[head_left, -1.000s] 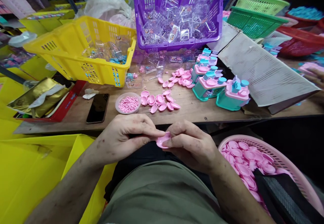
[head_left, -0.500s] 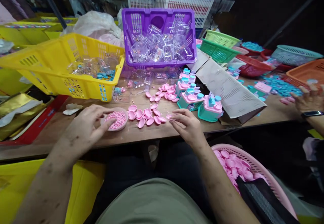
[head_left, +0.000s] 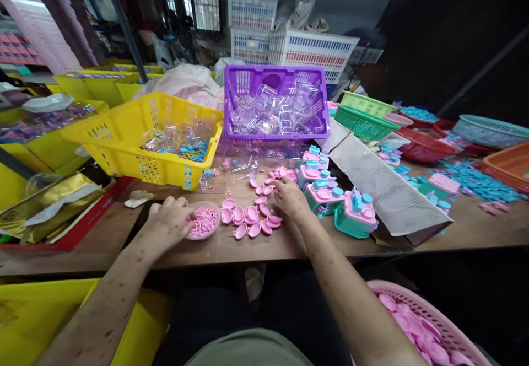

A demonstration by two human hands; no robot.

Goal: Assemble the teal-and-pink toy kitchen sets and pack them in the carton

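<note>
My left hand (head_left: 170, 224) rests at the left rim of a small clear bowl (head_left: 217, 224). Its fingers curl down, tips among the tiny pink pieces (head_left: 203, 221); what they pinch, if anything, is hidden. My right hand (head_left: 291, 199) reaches to the edge of the far pile of pink oval shells (head_left: 285, 173), fingers forward and a little apart, nothing visible in them. Nearer, loose pink oval shells (head_left: 251, 213) lie between the bowl and my right wrist. Pink and teal toy units (head_left: 356, 214) stand in a row just right of that hand.
Behind are a yellow crate (head_left: 165, 173) and a tilted purple crate (head_left: 276, 134) with clear plastic packs. A cardboard strip (head_left: 384, 184) slants along the right, with colored baskets (head_left: 363, 123) beyond. Below the table edge sits a pink basket (head_left: 384, 289) of pink parts.
My right hand has moved forward from the near shells to the far pile. My left fingers have curled over the bowl. The view has tilted up; the other person's hand is out of sight.
</note>
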